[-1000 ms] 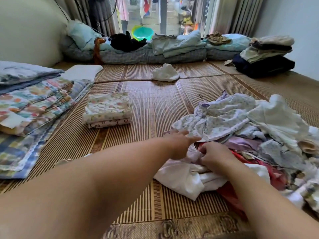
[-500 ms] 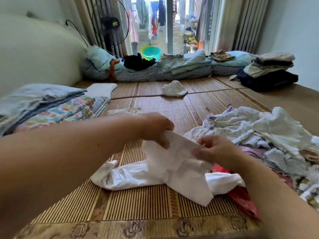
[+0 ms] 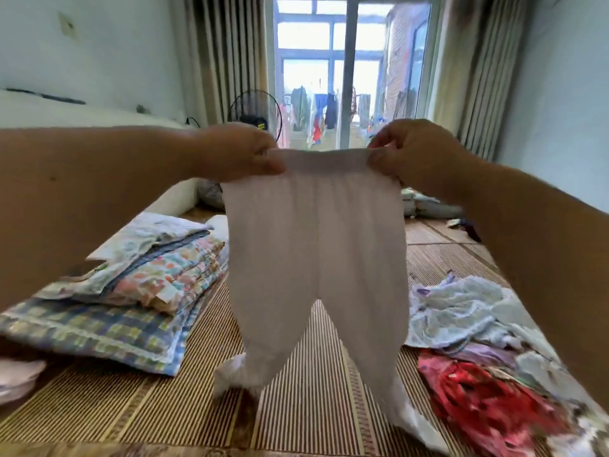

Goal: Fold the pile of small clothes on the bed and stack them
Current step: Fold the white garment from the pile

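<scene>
Left hand point(image 3: 237, 153) and right hand point(image 3: 408, 150) each pinch a waistband corner, white pants point(image 3: 316, 245) hanging over the mat point(image 3: 148, 410), and those bunched cuffs could drag and fold crooked when lowered.

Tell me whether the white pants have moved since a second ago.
Yes: the white pants rose off the woven mat; left hand and right hand pinch the waistband, legs hanging.

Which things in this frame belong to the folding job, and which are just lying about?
Job: white pants, held up by the waistband in the left hand and right hand; unfolded clothes pile on the right.
Lying about: folded quilts on the left; fan; curtain; woven mat underneath.
</scene>
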Available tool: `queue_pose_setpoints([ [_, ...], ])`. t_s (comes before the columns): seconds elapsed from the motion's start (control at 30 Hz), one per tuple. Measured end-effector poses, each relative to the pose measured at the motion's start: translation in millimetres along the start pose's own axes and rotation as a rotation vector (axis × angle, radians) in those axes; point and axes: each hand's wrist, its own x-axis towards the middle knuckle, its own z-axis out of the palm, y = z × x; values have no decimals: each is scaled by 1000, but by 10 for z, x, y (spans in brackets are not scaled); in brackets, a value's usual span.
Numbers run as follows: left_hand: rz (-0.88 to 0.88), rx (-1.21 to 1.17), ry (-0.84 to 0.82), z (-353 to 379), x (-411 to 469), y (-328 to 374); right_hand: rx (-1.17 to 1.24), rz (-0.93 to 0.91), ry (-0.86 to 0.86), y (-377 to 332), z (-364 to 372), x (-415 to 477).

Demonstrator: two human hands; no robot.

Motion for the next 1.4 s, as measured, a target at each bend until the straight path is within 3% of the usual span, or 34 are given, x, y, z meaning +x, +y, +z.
queue_pose_setpoints([
  [0.3, -210, -93, 132, -656, 32, 102, 258, 194, 57, -564, -232, 132],
  [0.57, -539, -830, 89, -700, 68, 387, 572, 347, 50, -876, -131, 50],
  [0.87, -453, -998, -123, -791, 33, 653, 522, 188, -108, -947, -106, -23],
  [0.97, -474, -1016, -173, -764, 33, 665, 380, 144, -149, -912, -46, -58],
  [1.17, -497, -1113, -223, -633, 42, 700, -81, 61, -26, -784, 83, -134],
  [1.27, -412, -1084, -196, -591, 35, 691, 104, 92, 39, -663, 47, -116],
  [1.4, -229, -977, -197, -471, 33, 555, 505, 201, -59, -526, -101, -90],
])
